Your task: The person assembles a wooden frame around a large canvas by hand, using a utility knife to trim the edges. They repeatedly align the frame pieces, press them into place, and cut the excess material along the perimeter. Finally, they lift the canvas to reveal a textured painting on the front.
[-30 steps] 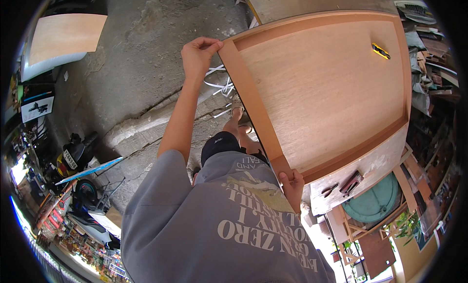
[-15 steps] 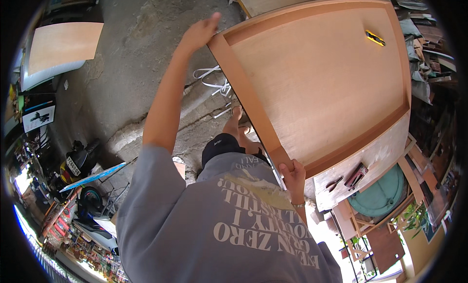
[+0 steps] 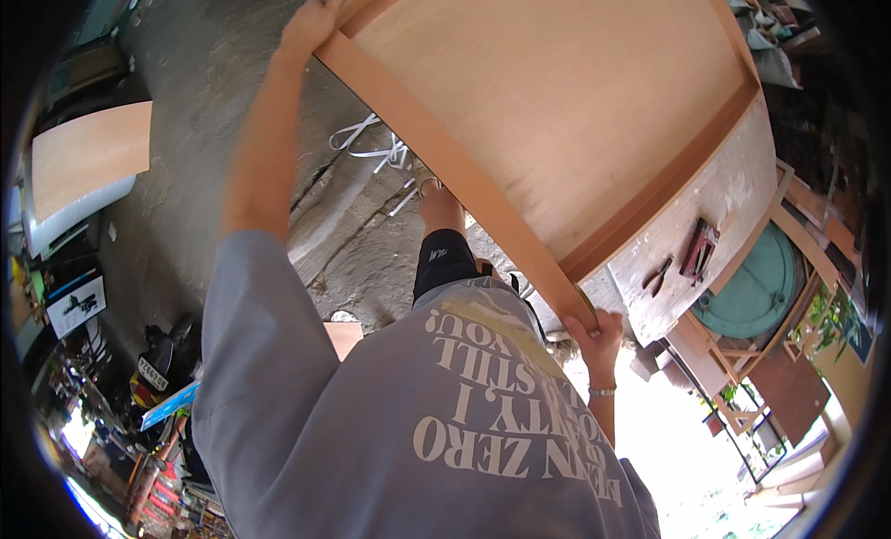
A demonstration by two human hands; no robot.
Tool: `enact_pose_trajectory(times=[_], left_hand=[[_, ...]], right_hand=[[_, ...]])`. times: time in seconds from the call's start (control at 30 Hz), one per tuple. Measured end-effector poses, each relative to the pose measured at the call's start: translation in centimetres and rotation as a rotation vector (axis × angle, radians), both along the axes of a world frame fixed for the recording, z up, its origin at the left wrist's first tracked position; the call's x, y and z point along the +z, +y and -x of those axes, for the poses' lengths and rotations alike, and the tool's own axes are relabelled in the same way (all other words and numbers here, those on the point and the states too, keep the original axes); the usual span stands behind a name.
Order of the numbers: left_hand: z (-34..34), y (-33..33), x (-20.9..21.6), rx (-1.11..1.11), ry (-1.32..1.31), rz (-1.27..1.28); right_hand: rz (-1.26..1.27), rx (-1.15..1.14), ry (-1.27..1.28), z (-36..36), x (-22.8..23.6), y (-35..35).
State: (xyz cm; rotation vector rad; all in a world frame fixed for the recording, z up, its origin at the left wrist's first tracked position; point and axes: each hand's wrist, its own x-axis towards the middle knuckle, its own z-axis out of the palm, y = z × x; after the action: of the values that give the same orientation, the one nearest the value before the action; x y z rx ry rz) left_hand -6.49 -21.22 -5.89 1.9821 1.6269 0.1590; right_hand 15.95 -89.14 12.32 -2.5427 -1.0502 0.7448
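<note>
left hand [image 3: 311, 24] and right hand [image 3: 599, 337] met two corners of a framed panel [image 3: 557, 93]

a worker in a grey printed shirt [image 3: 278, 353] stood at the edge of the framed panel, a broad wooden sheet with a raised brown rim [image 3: 455, 172] that ran out of view at the top. it lay over a pale worktable [image 3: 696, 200], its near edge jutting above a concrete floor [image 3: 223, 112]; whether it rested there or was lifted could not be told. the right hand, with a band [image 3: 602, 391] at the wrist, gripped the corner closest to the body. the left hand, arm outstretched, pressed against the other end of the same edge; how far its fingers closed could not be told.

pliers [image 3: 658, 274] and a dark red hand tool [image 3: 701, 249] lay side by side on the worktable, near the panel's side. white strips [image 3: 380, 149] were scattered on the floor below the near edge, close to a foot [image 3: 438, 205].

handling so wide a sheet well, it seemed, called for an even hold at both corners, since more force at one end could skew it or strain the rim's joints. a fuller left-hand grip looked safer than a flat push, with the weight kept over the worktable, the panel's side clear of the tools, and the feet away from the loose strips.
</note>
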Motion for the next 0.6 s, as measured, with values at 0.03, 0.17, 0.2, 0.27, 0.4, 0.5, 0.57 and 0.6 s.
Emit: enact_pose_trajectory(times=[0.03,0.17,0.2,0.27,0.4,0.5,0.57,0.6], left_hand=[[-1.2,-0.4,0.7,-0.018,-0.037,-0.013],[1.1,3.2,-2.7,-0.007,0.021,-0.085],[0.1,1.7,-1.7,0.02,-0.034,-0.036],[-0.7,-0.8,1.3,0.083,-0.134,0.06],[-0.9,-3.6,3.2,0.03,-0.115,-0.118],[-2.1,-6.7,8.1,-0.05,-0.188,-0.009],[-1.3,-6.9,8.8,-0.161,-0.219,0.016],[-1.0,-6.4,8.2,-0.152,-0.191,0.0]], right_hand=[[0.061,-0.043,-0.011,-0.3,-0.6,-4.4],[0.098,-0.034,-0.147,-0.2,-3.8,-8.1],[0.177,-0.068,-0.142,-0.4,-4.5,-8.2],[0.203,-0.137,-0.084,-0.7,-4.7,-7.8],[0.141,-0.125,-0.06,-1.1,-6.2,-8.9],[0.142,-0.125,-0.032,-1.3,-6.5,-9.5],[0.172,-0.142,-0.003,-1.5,-6.6,-9.4],[0.151,-0.132,-0.02,-1.4,-6.7,-9.2]])
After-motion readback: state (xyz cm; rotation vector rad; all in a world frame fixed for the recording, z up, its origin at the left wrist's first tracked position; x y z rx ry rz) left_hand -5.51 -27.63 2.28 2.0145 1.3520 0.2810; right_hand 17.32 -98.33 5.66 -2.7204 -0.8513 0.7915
